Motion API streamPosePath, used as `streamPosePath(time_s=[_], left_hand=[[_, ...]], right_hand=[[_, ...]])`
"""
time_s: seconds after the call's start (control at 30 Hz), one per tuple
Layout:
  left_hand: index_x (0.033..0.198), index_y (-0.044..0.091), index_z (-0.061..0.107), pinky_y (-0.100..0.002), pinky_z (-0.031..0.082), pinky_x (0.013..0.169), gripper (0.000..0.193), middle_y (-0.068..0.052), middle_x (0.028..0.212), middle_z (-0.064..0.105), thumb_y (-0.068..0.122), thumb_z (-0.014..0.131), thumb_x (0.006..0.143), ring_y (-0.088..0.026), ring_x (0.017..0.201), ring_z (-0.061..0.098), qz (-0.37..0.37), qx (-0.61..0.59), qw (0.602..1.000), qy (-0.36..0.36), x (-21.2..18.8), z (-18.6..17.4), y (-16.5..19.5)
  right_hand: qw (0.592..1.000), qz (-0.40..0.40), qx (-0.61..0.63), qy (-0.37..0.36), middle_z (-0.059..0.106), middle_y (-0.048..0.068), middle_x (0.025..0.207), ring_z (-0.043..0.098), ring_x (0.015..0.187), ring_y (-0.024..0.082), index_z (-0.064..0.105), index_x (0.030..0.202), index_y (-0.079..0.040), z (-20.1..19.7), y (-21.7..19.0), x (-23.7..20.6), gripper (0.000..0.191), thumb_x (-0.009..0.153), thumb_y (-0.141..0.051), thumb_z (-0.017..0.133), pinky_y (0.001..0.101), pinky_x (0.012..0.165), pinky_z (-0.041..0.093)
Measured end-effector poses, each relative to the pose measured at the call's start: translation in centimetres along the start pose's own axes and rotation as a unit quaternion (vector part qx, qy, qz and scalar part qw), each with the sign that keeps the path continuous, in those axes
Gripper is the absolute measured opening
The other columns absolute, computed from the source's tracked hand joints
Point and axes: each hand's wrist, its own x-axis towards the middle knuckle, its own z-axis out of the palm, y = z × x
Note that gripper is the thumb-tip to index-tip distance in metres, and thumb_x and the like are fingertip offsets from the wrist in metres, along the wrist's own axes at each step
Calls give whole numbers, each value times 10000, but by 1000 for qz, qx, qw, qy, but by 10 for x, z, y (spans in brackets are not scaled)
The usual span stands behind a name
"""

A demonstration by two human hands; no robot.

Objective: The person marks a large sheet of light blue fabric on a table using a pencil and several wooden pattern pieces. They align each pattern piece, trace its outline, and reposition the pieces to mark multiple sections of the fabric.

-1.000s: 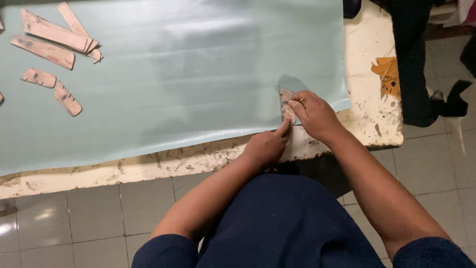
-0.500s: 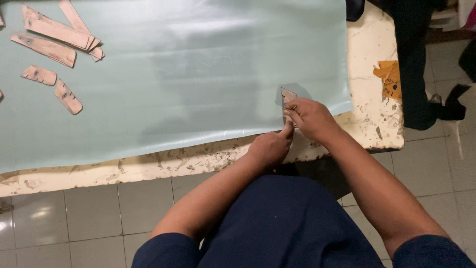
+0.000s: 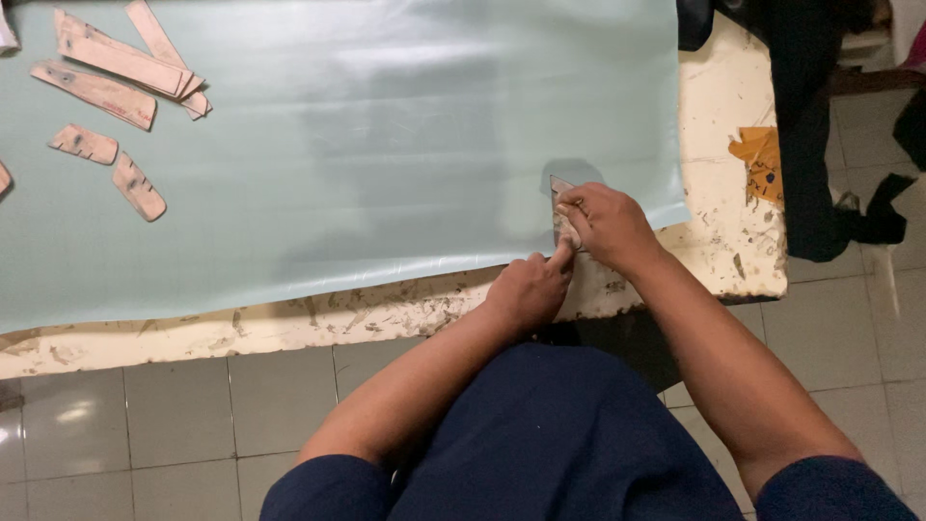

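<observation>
Both hands crowd the sheet's (image 3: 386,145) near right corner: the right hand (image 3: 610,228) presses a small template (image 3: 560,187) flat, and the left hand (image 3: 529,287), curled tight on something I cannot make out, has slid along its edge since a second ago. Several more templates (image 3: 116,68) lie far left. Worn table (image 3: 719,222), tiled floor (image 3: 145,425).

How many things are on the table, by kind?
Pale green sheet: 1
Loose cardboard pattern pieces at the far left, such as the long strips and the short piece, as far as the frame shows: about 7
Pattern piece under the hands: 1
Orange scrap: 1
Total: about 10
</observation>
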Motion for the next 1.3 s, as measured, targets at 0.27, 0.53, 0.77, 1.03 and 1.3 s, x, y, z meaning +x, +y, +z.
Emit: streamPosePath(time_s=[0.27, 0.53, 0.77, 1.03, 1.3], left_hand=[[1089, 26, 740, -444, 463, 959, 319, -193, 1378, 580, 206, 532, 927, -294, 1126, 609, 41, 57, 990, 120, 0, 8, 1], [984, 65, 737, -515, 315, 1169, 246, -133, 1318, 596, 167, 519, 931, -295, 1286, 550, 0, 4, 996, 94, 10, -6, -2], [986, 123, 722, -525, 327, 1120, 215, -157, 1404, 553, 152, 529, 896, -261, 1193, 572, -12, -28, 993, 110, 14, -13, -13], [1173, 123, 688, -501, 338, 1171, 270, -46, 1348, 602, 114, 502, 978, -204, 1186, 597, -37, -40, 996, 63, 21, -8, -20], [1211, 122, 669, -567, 286, 1157, 351, -36, 1389, 590, 85, 505, 903, -194, 1159, 593, -41, -29, 996, 78, 26, -1, -26]], right_hand=[[1000, 1, -3, -1, 745, 103, 1032, 711, 903, 304, 754, 1029, -67, 0, 6, 4, 199, 979, -233, 656, 388, 817, 558], [998, -25, -14, 61, 742, 111, 1068, 705, 928, 317, 752, 1051, -60, 8, 12, 21, 186, 980, -204, 658, 400, 814, 552], [1000, 14, -25, 11, 743, 109, 1061, 699, 925, 315, 759, 1055, -71, 1, 9, 29, 182, 975, -201, 659, 408, 819, 548], [999, -2, -5, 49, 735, 116, 1064, 691, 932, 324, 746, 1053, -58, 6, 11, 41, 176, 985, -195, 659, 407, 822, 547], [998, -16, 19, 64, 735, 117, 1089, 702, 939, 312, 739, 1074, -47, 6, 22, 39, 188, 982, -191, 664, 396, 814, 549]])
